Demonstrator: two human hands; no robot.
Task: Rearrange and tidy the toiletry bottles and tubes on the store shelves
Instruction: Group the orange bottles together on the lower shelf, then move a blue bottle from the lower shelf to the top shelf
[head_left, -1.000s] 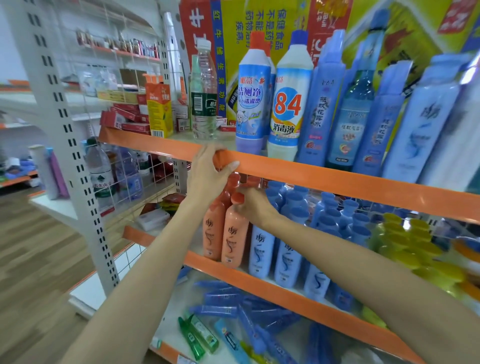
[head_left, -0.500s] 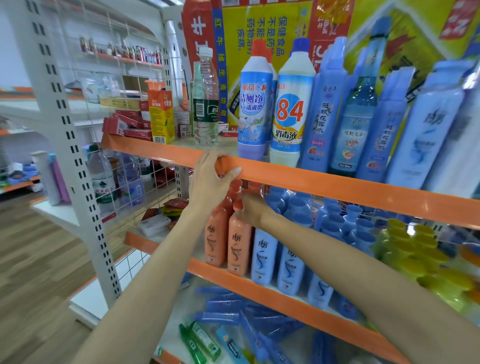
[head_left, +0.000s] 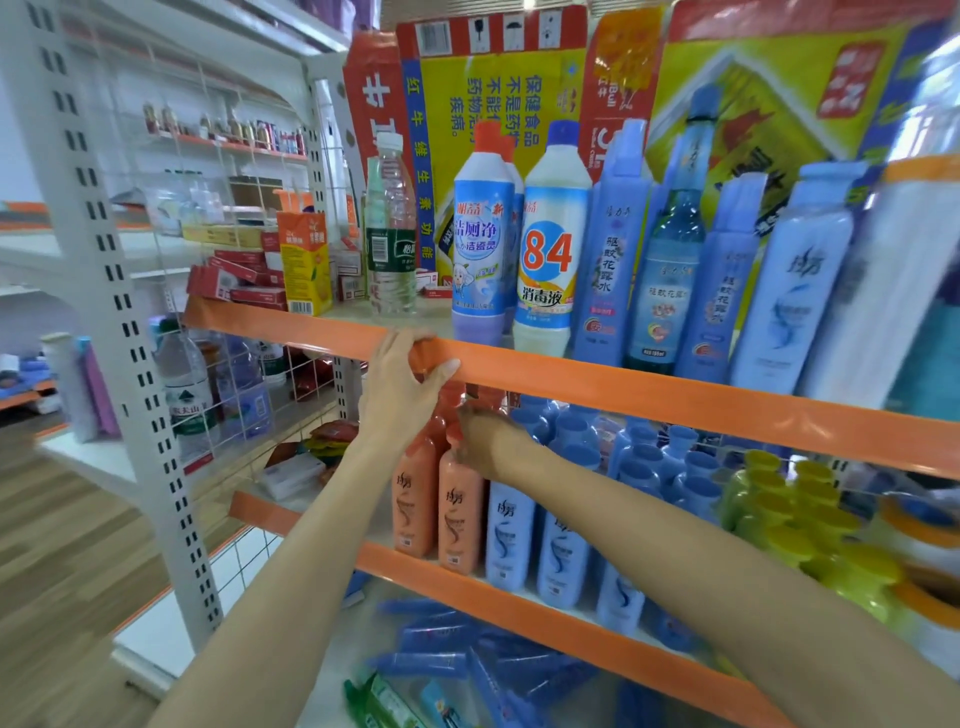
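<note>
Visibly two orange bottles (head_left: 436, 501) upright.

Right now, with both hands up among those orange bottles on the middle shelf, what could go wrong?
The right hand is on an orange bottle in a tight row; tipping it could knock over the blue bottles alongside. The left hand holds something orange against the upper shelf edge; lifting carelessly might jolt the tall 84 bottle just above.

The water bottle (head_left: 390, 228) is placed left of the cleaner bottles (head_left: 519, 234) on the upper shelf (head_left: 675, 400), above the shampoo bottles (head_left: 457, 509).
</note>
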